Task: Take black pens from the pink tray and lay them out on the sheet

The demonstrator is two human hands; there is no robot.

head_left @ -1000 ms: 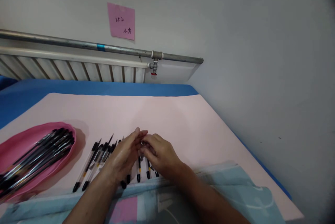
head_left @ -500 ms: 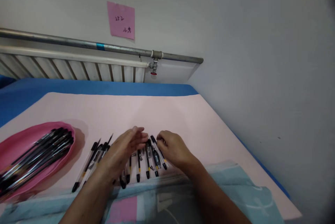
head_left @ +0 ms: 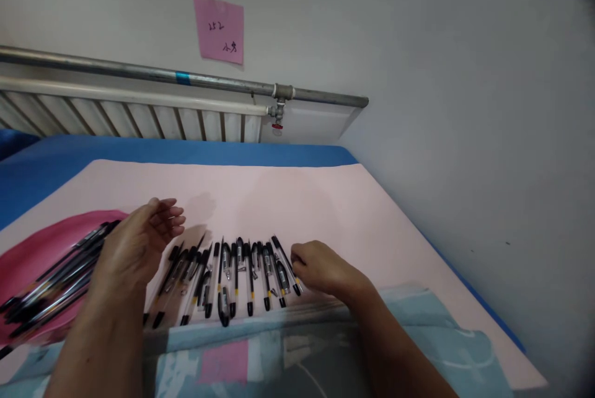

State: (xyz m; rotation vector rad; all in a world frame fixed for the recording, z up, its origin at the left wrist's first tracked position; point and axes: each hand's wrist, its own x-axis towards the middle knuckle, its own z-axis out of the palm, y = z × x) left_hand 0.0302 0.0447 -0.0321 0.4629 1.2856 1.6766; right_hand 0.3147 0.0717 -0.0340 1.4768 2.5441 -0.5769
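Note:
My left hand is raised beside the pink bowl, its fingers stretched out with nothing in them. Inside the bowl lies a bundle of black-capped pens. A loose row of clear-barrelled pens with black ends spreads over the pale pink surface between my hands. Small black clip caps and tiny metal bits lie among them. At the right end of the row rests my right hand, fingers curled in close to the last pen. Whatever it may hold is hidden.
A light blue patterned cloth lies along the near edge. The pink sheet sits on a blue surface. Behind are a radiator, a metal pipe and a pink note on the wall.
My left hand has moved left from above the pens to the bowl, uncovering the row. My right hand stays curled by the row's right end, slightly farther from the pens.

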